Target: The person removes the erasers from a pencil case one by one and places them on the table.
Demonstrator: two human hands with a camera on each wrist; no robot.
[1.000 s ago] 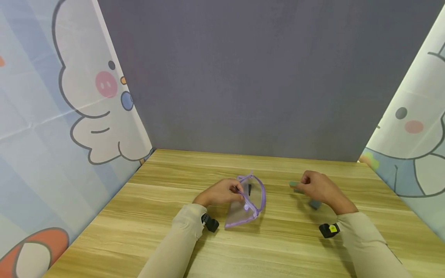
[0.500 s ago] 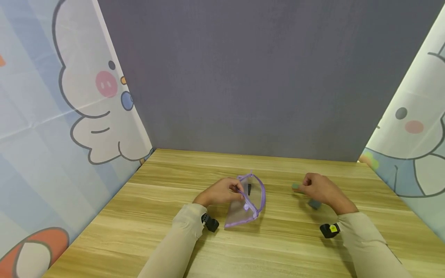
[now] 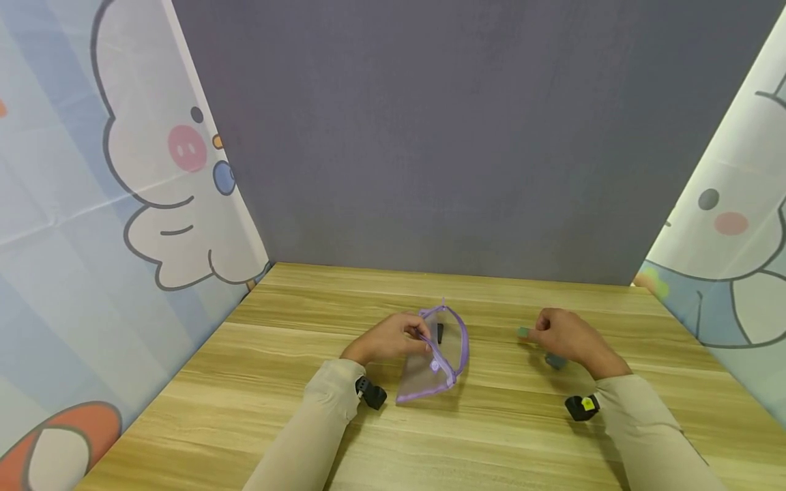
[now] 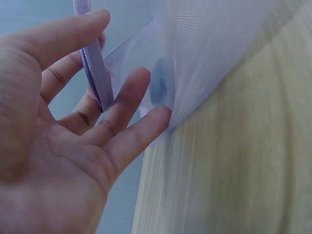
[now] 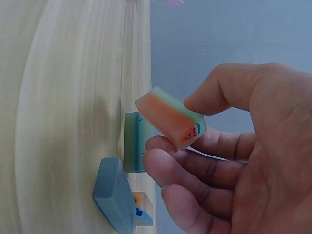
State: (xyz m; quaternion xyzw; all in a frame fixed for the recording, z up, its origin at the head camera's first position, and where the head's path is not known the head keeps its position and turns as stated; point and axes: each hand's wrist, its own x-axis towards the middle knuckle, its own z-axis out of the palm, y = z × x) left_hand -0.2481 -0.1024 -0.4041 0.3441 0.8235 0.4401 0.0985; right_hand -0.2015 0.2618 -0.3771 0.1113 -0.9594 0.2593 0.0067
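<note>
My left hand (image 3: 393,337) pinches the rim of a purple mesh zipper pouch (image 3: 424,376), whose mouth gapes toward the right. Thumb and fingers meet across the edging (image 4: 97,73) in the left wrist view, the lower fingers lying along the mesh. Through the mesh shows a small dark object (image 3: 440,333) inside. Off to the right, above the table, my right hand (image 3: 568,334) holds an eraser (image 5: 170,119), orange and green with a watermelon slice on its end, between thumb and fingers.
Beneath the right hand lie a blue-grey block (image 5: 112,195), a green block (image 5: 132,141) and a small orange, white and blue block (image 5: 143,208). A grey panel (image 3: 430,136) closes the wooden table's (image 3: 276,409) far edge; printed cloths hang at both sides.
The right hand has come slightly down and toward me, and the eraser has turned so less of it shows in the head view. The left hand and pouch stay nearly still.
</note>
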